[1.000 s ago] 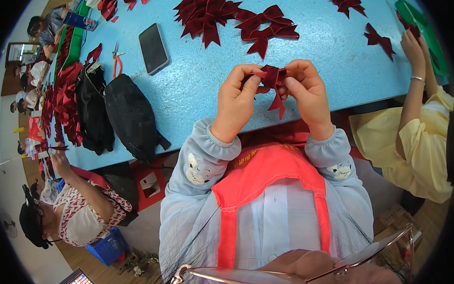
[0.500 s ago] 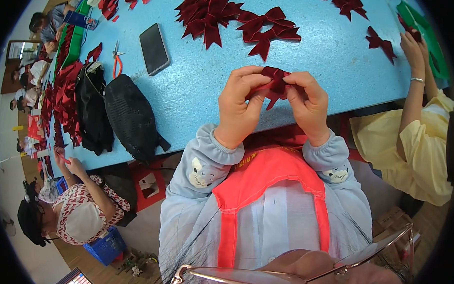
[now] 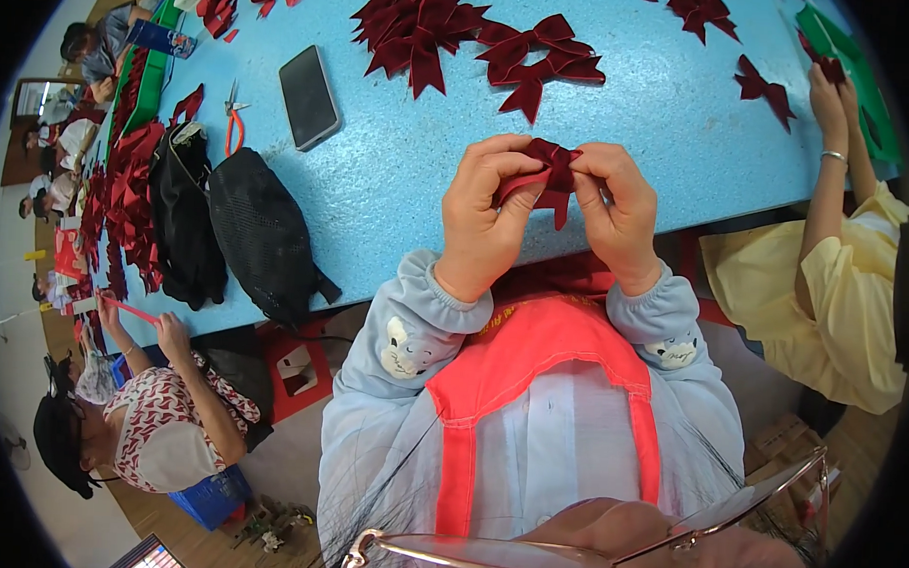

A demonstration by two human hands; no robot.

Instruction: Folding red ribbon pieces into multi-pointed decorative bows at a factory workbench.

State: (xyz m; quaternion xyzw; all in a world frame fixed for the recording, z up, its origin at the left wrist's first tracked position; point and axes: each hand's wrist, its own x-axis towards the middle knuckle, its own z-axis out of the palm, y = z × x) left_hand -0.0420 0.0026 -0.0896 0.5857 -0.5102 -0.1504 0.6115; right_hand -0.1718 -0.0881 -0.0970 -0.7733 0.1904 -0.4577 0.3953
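Observation:
A dark red velvet ribbon bow (image 3: 555,172) is held up between my two hands, just over the near edge of the table. On its left loop, the thumb and fingers of my left hand (image 3: 487,200) are pinched closed. My right hand (image 3: 617,205) grips the other side close to the knot, its fingers curled in. One ribbon tail hangs down between the hands. Beyond them, several finished bows (image 3: 537,62) lie on the blue table (image 3: 398,182), beside a larger heap of bows (image 3: 413,32).
At left are a phone (image 3: 310,98), red-handled pliers (image 3: 235,121), a black mesh pouch (image 3: 266,237) and piled red ribbon (image 3: 132,198). A single bow (image 3: 764,92) lies at right, near a co-worker's hands (image 3: 831,102) and a green tray (image 3: 861,98). Another co-worker (image 3: 175,404) sits at left.
The bow has turned slightly in my fingers, and its tail now hangs straighter. My left hand has shifted a little right. The co-worker at left has stretched out a red ribbon.

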